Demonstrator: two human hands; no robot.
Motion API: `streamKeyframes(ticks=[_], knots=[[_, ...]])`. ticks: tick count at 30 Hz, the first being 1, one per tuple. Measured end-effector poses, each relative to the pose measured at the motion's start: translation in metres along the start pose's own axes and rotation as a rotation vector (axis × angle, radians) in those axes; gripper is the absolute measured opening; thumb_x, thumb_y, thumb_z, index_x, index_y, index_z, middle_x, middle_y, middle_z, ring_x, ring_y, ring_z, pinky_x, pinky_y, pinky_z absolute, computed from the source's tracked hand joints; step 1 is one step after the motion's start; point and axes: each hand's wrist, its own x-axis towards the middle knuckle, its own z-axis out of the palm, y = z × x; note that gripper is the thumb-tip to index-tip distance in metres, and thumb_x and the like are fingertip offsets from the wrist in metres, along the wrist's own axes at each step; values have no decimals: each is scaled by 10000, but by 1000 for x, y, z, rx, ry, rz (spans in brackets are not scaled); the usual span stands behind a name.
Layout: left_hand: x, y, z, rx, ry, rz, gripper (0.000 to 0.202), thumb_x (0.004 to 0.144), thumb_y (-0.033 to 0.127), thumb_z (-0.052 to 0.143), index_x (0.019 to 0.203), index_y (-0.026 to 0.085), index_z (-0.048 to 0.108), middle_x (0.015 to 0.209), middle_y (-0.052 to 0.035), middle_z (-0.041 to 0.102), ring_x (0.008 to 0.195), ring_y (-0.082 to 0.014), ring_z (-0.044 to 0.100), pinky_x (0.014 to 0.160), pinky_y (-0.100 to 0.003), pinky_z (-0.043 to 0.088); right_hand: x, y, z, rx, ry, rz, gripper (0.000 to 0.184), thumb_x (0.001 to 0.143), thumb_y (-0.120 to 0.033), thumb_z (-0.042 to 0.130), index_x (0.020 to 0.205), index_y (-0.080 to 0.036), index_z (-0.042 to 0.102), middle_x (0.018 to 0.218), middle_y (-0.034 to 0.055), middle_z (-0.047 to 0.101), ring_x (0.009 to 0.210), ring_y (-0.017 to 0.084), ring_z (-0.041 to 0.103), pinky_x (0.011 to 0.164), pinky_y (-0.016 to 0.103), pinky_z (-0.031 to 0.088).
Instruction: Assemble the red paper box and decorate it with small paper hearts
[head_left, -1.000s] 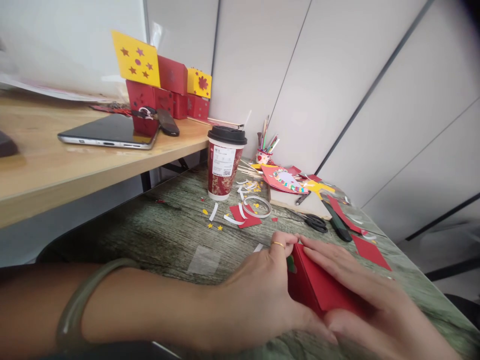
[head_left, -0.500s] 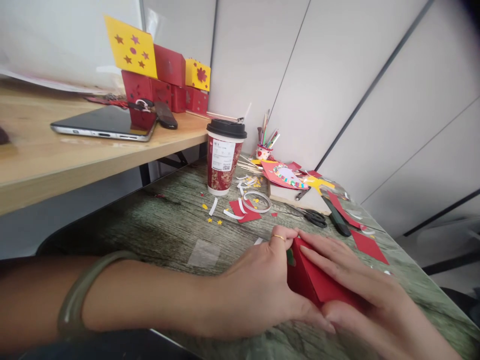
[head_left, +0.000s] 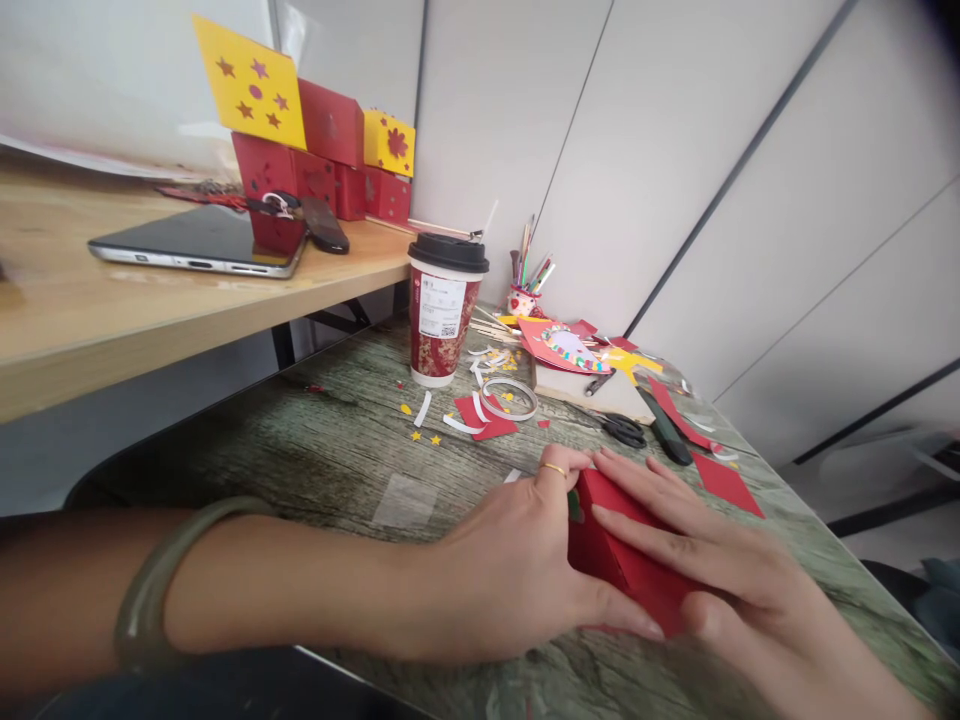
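Observation:
A red paper box [head_left: 634, 555] with a bit of green on its left side is between my two hands, low on the right over the table. My left hand [head_left: 517, 570] grips its left side, fingers at the far corner and thumb along the near lower edge. The hand hides much of that side. My right hand [head_left: 720, 560] holds the box from the right, its long fingers laid over the upper face and the thumb at the near side. The box's underside and right end are hidden.
Beyond the hands are scissors [head_left: 624, 429], a dark green cutter [head_left: 664, 425], a tape ring [head_left: 510, 399], paper scraps and a lidded paper cup [head_left: 444, 310]. A wooden shelf [head_left: 150, 335] on the left carries a tablet [head_left: 199, 240] and stacked red and yellow boxes [head_left: 330, 120].
My right thumb has slid to the right along the near side of the box, showing more red paper. My left hand keeps its grip. The whole view has shifted slightly.

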Motion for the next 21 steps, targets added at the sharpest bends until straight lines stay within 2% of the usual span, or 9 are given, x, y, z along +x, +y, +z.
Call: streamKeyframes(ticks=[4,9,12,17,21], knots=[[1,0,0,4,8,-2,781,530,515,697,1187,249,370,1110,-77,545,1040,-297,495,883,-460,364,-2,-1,-3,-2,-12,-15,439,840,-530,299,1221,-391,467,1397,-16,334,1233,289,359,971,571,246],[1,-4,1,-37,4,8,745,540,415,723,1174,248,370,1099,-81,553,1043,-301,501,863,-456,383,-9,2,-3,-43,-71,-42,508,819,-582,254,1260,-388,417,1461,-24,161,1267,321,281,976,582,200],[2,-4,2,-84,-11,9,742,547,394,725,1173,227,363,1099,-96,557,1062,-301,495,873,-455,380,-12,5,-1,-80,-100,-77,560,795,-607,273,1295,-372,367,1476,-16,87,1290,325,220,985,573,181],[2,-1,2,-141,-45,13,739,568,379,717,1187,212,349,1191,-118,506,1130,-299,452,909,-449,367,-12,7,2,-96,-63,-117,646,740,-644,341,1325,-375,300,1483,-8,38,1310,316,156,1004,552,168],[1,1,0,-168,-82,10,665,627,373,690,1183,237,352,1232,-90,472,1130,-263,453,911,-429,385,-10,7,6,-67,-39,-120,683,709,-666,364,1322,-373,306,1484,0,34,1313,308,156,1019,544,136]])
